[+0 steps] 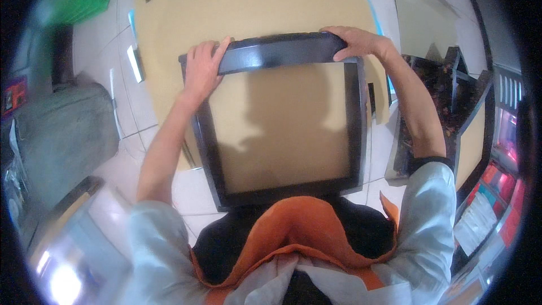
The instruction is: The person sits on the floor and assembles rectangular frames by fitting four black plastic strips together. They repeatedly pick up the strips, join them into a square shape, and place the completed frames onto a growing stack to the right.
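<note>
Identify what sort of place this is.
Likely a small workshop or assembly area: a held black frame, a large tan board beyond it, and a dark-edged tan panel at right.

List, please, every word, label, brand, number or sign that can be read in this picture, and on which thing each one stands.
No text can be read.
Black frame: no lettering visible.
White sheet at lower right: any marks are too small and blurred.
Red-and-dark item at far left: too blurred to read.
</note>
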Demonstrator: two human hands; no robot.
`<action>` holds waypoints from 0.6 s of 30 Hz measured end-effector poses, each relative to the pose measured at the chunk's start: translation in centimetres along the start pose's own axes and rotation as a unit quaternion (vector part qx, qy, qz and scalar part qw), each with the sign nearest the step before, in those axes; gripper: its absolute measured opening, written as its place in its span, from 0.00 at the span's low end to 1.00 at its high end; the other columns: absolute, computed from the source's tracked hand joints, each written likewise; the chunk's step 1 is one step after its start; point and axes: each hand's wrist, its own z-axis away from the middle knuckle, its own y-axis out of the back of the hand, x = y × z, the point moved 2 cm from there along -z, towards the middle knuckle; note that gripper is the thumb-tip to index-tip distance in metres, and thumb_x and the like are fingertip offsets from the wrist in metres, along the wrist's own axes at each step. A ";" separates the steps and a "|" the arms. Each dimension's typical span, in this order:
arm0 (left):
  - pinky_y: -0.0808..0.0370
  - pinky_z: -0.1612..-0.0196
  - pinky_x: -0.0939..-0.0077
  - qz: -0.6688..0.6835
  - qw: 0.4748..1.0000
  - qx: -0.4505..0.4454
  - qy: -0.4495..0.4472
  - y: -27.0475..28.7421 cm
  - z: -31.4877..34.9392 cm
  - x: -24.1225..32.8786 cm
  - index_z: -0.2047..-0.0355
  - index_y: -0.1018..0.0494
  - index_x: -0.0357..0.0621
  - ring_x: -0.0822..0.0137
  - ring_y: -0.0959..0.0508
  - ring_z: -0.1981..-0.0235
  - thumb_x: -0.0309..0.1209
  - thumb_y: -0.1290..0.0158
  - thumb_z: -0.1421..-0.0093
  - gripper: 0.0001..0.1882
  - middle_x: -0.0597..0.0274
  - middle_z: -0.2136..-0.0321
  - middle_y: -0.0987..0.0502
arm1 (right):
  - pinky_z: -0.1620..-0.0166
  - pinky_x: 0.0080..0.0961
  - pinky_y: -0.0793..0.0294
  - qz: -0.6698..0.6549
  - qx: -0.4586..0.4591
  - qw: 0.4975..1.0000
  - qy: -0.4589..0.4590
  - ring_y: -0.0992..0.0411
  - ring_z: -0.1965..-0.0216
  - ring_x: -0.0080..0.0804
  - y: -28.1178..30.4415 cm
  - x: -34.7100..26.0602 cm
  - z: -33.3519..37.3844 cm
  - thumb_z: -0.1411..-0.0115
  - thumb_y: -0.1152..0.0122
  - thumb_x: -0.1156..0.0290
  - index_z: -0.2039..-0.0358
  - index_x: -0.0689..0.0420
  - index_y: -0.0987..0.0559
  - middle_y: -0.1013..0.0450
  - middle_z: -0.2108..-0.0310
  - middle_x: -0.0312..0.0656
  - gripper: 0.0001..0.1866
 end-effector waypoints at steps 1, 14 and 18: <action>0.38 0.52 0.64 -0.030 0.999 0.037 0.027 -0.3 -0.1 1.5 0.57 0.36 0.46 0.60 0.33 0.56 0.31 0.40 0.61 0.28 0.58 0.62 0.31 | 0.46 0.38 0.40 -0.008 0.004 1.000 -0.009 0.38 0.49 0.44 0.2 -0.1 0.3 0.60 0.34 0.51 0.44 0.49 0.41 0.35 0.52 0.46 0.43; 0.45 0.45 0.60 -0.048 0.997 0.018 0.051 -2.4 -1.4 4.8 0.48 0.40 0.46 0.56 0.36 0.50 0.36 0.42 0.57 0.34 0.55 0.56 0.34 | 0.50 0.38 0.36 0.091 0.047 0.992 -0.066 0.35 0.52 0.44 -0.1 -1.6 1.0 0.58 0.37 0.48 0.48 0.50 0.37 0.32 0.56 0.45 0.38; 0.45 0.46 0.59 0.108 0.991 -0.074 0.005 -0.7 -2.1 2.8 0.47 0.41 0.47 0.53 0.38 0.49 0.46 0.41 0.58 0.39 0.52 0.54 0.35 | 0.53 0.40 0.34 0.154 0.075 0.984 -0.056 0.33 0.54 0.45 -0.1 -1.6 1.2 0.58 0.40 0.45 0.50 0.51 0.36 0.31 0.57 0.45 0.38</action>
